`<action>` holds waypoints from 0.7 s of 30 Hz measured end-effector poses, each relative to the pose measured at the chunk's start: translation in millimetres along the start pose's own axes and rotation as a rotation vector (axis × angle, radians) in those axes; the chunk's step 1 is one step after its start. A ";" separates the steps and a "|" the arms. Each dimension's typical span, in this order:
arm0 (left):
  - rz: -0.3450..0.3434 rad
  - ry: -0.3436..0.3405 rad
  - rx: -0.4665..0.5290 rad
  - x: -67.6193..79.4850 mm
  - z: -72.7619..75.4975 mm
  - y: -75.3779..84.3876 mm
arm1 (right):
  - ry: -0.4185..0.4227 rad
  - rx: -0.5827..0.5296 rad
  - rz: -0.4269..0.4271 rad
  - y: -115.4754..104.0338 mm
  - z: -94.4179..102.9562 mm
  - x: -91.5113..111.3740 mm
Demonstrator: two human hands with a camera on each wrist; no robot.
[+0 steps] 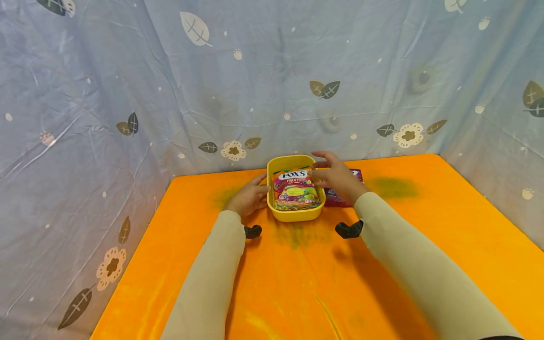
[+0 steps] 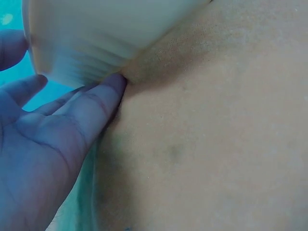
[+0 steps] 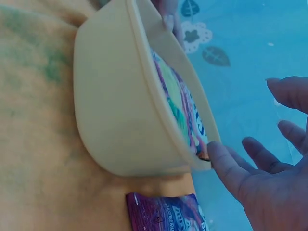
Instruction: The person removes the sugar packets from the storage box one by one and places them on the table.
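A yellow rectangular tub [image 1: 296,216] stands on the table near the back wall. Inside it lies a colourful FOX'S Fruits candy bag [image 1: 294,189], its printed face up. My left hand [image 1: 248,197] rests against the tub's left side with fairly straight fingers; in the left wrist view the fingers [image 2: 98,103] reach its lower wall. Over the right rim, my right hand [image 1: 337,179] has spread fingers, one fingertip at the rim beside the bag. A purple candy bag [image 3: 166,211] lies on the table to the tub's right, partly hidden under my right hand in the head view.
An orange cloth [image 1: 297,283] with greenish patches covers the table. Pale blue curtains [image 1: 272,94] with leaf and flower prints rise behind and at both sides. Black curved pieces [image 1: 349,230] stick out at both wrists.
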State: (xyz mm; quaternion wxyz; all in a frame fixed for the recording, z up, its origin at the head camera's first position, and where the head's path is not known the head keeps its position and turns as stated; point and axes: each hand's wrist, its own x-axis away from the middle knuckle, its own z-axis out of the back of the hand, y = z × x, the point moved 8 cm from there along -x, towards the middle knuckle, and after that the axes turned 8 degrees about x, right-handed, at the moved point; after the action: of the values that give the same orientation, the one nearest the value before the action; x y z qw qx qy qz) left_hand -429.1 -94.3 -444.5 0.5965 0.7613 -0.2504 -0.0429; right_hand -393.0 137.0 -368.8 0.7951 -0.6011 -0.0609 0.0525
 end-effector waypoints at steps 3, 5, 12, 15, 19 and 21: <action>-0.003 -0.002 -0.003 -0.9 0.5 -0.3 | -0.018 -0.027 -0.010 -1.8 -4.9 -0.4; -0.001 -0.002 0.002 -1.7 1.0 -0.9 | -0.024 -0.031 -0.024 -3.7 -8.0 0.3; 0.000 -0.008 0.028 -3.0 0.8 -2.1 | -0.014 0.068 -0.054 -8.8 -19.6 1.6; -0.002 -0.003 0.032 -2.3 1.3 -1.6 | -0.024 0.109 -0.065 -6.0 -28.8 0.1; -0.009 -0.011 0.018 -1.0 0.3 -0.7 | -0.028 0.159 -0.046 -3.1 -40.4 -1.4; -0.012 -0.016 0.014 -0.6 -0.3 -0.4 | -0.019 0.179 -0.026 -3.3 -44.6 -1.6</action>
State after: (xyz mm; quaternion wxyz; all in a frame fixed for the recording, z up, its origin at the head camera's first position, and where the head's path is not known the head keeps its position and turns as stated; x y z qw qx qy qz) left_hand -429.4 -93.7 -445.0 0.5890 0.7665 -0.2510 -0.0506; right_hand -387.5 93.5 -377.7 0.8456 -0.5263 -0.0714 0.0532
